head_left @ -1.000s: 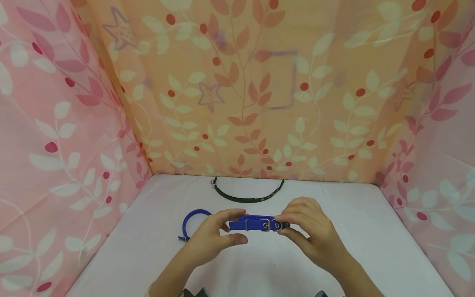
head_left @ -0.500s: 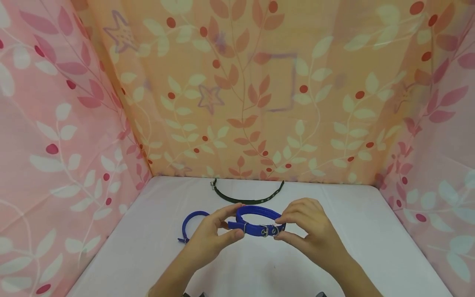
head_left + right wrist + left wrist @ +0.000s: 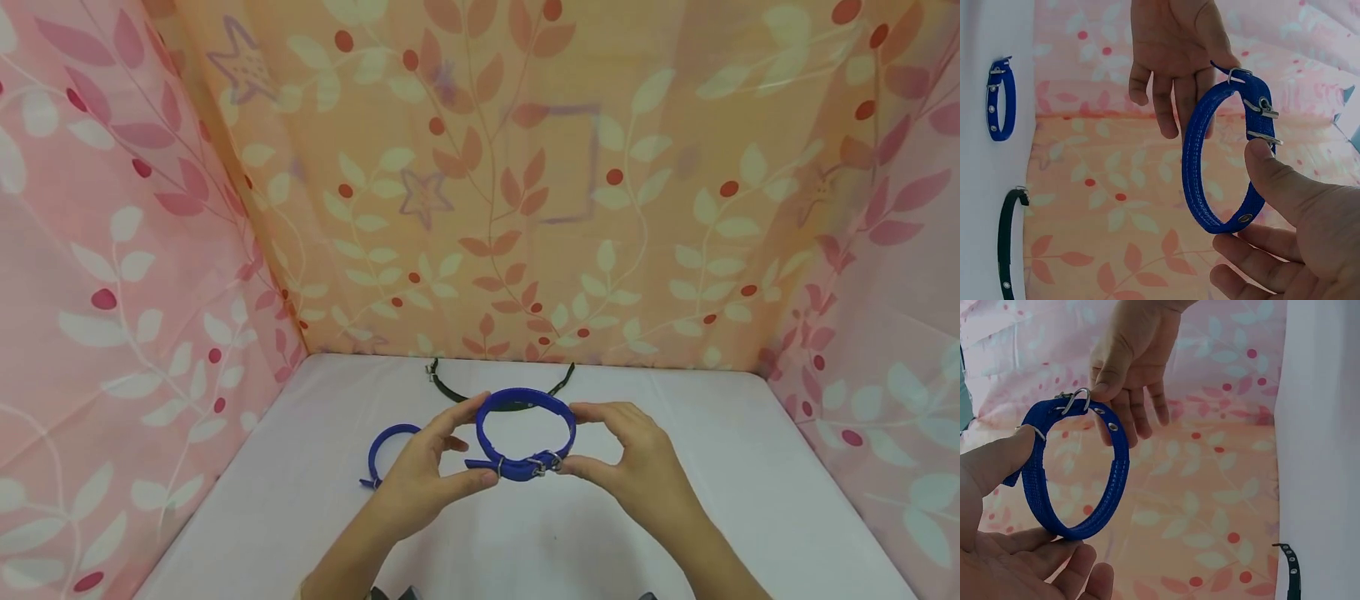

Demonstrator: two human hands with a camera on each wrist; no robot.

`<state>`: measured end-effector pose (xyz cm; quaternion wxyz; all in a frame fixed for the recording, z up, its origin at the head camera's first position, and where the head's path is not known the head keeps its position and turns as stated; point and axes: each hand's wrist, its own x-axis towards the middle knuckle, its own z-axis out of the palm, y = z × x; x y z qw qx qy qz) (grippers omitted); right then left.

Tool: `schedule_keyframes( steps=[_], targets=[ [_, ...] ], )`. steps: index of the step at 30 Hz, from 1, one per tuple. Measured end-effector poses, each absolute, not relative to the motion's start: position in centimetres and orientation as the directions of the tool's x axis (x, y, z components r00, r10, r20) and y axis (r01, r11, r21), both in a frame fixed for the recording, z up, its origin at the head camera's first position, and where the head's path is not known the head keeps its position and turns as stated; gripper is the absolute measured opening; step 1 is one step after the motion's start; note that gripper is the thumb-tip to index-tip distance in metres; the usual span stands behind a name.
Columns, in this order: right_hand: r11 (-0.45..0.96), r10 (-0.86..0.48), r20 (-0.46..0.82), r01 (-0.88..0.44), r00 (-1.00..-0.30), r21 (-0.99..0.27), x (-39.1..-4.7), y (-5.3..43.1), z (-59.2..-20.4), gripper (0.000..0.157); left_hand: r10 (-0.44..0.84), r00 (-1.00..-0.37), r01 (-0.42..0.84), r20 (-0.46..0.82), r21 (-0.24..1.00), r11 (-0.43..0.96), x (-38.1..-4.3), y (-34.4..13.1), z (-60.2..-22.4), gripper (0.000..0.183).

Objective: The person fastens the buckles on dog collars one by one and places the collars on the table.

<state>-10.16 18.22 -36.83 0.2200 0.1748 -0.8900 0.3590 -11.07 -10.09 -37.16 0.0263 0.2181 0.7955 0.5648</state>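
A blue buckle collar, fastened into a ring, is held up over the table between both hands. My left hand pinches its left side, thumb by the metal keeper loop and fingers at the upper edge. On the opposite side my right hand grips it, thumb at the metal ring near the buckle and forefinger at the upper edge. In the left wrist view the collar shows eyelets and white stitching inside. The right wrist view shows the collar's strap tip poking out past the keeper loop.
Another blue collar lies looped on the white table, partly behind the left hand. Farther back, a dark collar lies unfastened in a curve, partly hidden by the held one. Patterned cloth walls enclose the back and sides.
The held collar has tilted from edge-on to show its round opening, its far side rising. The right forefinger has straightened and shifted to the collar's upper right side.
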Motion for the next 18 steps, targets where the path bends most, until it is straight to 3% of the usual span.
schedule_keyframes(
  steps=[9,18],
  targets=[
    [0.647,-0.153,0.477,-0.453,-0.865,-0.614,-10.0,18.2,-36.7,0.062,0.308,-0.934,0.276,0.182,0.915,0.295,-11.4,-10.1,-37.2,0.079],
    [0.551,-0.132,0.416,-0.415,-0.9,-0.724,-11.0,18.5,-37.3,0.047,0.218,-0.958,0.247,0.185,0.92,0.305,-11.8,-10.1,-37.4,0.072]
  ],
)
